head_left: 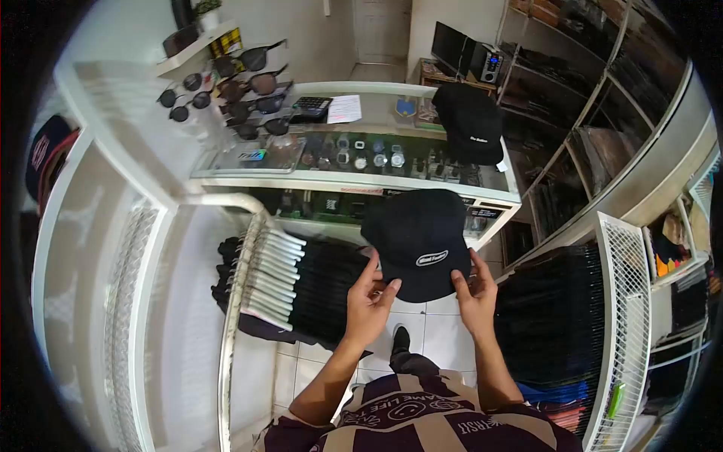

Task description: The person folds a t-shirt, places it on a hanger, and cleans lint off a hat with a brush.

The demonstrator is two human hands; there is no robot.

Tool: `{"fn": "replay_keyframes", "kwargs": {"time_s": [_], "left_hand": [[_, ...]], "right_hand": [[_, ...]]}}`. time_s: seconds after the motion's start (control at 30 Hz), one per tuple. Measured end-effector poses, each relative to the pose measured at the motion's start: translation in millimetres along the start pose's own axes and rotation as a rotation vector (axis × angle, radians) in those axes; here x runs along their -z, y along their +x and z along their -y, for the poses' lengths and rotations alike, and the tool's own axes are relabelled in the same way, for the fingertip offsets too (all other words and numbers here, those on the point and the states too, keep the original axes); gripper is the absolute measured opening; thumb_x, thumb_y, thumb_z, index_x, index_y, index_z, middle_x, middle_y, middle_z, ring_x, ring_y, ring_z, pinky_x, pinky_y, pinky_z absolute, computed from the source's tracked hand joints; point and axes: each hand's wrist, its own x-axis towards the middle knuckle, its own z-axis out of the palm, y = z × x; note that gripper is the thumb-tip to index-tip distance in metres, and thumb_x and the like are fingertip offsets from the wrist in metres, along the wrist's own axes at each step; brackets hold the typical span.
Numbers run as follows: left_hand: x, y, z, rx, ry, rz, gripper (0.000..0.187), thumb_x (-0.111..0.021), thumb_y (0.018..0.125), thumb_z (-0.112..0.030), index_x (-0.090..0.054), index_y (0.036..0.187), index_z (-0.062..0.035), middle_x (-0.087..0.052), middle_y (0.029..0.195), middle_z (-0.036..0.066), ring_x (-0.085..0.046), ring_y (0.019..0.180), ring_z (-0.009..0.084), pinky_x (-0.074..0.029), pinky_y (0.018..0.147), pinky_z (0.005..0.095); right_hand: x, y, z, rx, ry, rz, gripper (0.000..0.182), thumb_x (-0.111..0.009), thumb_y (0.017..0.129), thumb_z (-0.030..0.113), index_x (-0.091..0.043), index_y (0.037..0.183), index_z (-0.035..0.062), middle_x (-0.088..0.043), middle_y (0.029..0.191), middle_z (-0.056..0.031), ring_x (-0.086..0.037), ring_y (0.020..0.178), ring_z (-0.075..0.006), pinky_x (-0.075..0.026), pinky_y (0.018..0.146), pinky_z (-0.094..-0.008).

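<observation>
I hold a black cap (pixel 418 233) with a white oval logo patch in front of me, brim toward me. My left hand (pixel 369 301) grips the brim's left edge, fingers curled over it. My right hand (pixel 476 290) pinches the brim's right corner. The cap hangs in the air above the tiled floor, just in front of the glass counter (pixel 354 179). A second black cap (pixel 471 120) rests on the counter's right end.
The counter displays watches (pixel 369 156) under glass; a calculator (pixel 310 108) and paper (pixel 345 109) lie on top. Sunglasses (pixel 252 87) hang on a rack at left. Black garments on white hangers (pixel 275 275) fill a rail at left; folded dark clothes (pixel 553 316) stack at right beside a white grid panel (pixel 625 316).
</observation>
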Motion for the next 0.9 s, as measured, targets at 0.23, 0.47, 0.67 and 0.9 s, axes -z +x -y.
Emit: {"fn": "replay_keyframes", "kwargs": {"time_s": [0.23,0.47,0.67,0.9], "left_hand": [[-84.9,112.0,-14.0,-0.146,0.115,0.098,0.071,-0.078,0.095,-0.011,-0.045,0.158,-0.0018,-0.063,0.117,0.014,-0.064,0.092,0.0127,-0.056,0.075,0.0278],[-153.0,223.5,-24.1,-0.377,0.443,0.142,0.074,-0.08,0.092,-0.025,-0.049,0.152,0.0056,-0.063,0.099,0.015,-0.065,0.09,0.0214,-0.054,0.079,0.0342],[-181.2,264.7,26.0,-0.635,0.846,0.058,0.077,-0.073,0.094,-0.045,-0.054,0.148,0.0066,-0.065,0.122,0.02,-0.06,0.116,0.0369,-0.042,0.106,0.0463],[-186.8,265.4,21.1,-0.589,0.902,0.013,0.07,-0.072,0.094,-0.046,-0.06,0.142,0.0044,-0.065,0.128,0.021,-0.059,0.122,0.0387,-0.04,0.111,0.0476]], "right_hand": [[43.1,103.0,-12.3,0.027,-0.13,-0.146,0.054,-0.07,0.102,0.01,-0.05,0.147,-0.0106,-0.065,0.101,-0.0016,-0.055,0.084,-0.0041,-0.041,0.069,-0.0196],[71.1,225.0,-17.8,0.153,-0.342,-0.301,0.056,-0.073,0.1,0.019,-0.056,0.145,-0.0074,-0.065,0.097,-0.0036,-0.055,0.082,-0.0076,-0.047,0.073,-0.0234],[63.4,273.2,-78.0,0.321,-1.005,-0.36,0.062,-0.072,0.093,0.043,-0.064,0.138,0.0009,-0.065,0.121,-0.022,-0.059,0.115,-0.0405,-0.047,0.098,-0.0488],[54.2,271.1,-64.7,0.258,-1.022,-0.391,0.068,-0.069,0.092,0.049,-0.064,0.139,0.0008,-0.067,0.123,-0.0174,-0.059,0.113,-0.0352,-0.045,0.097,-0.0461]]}}
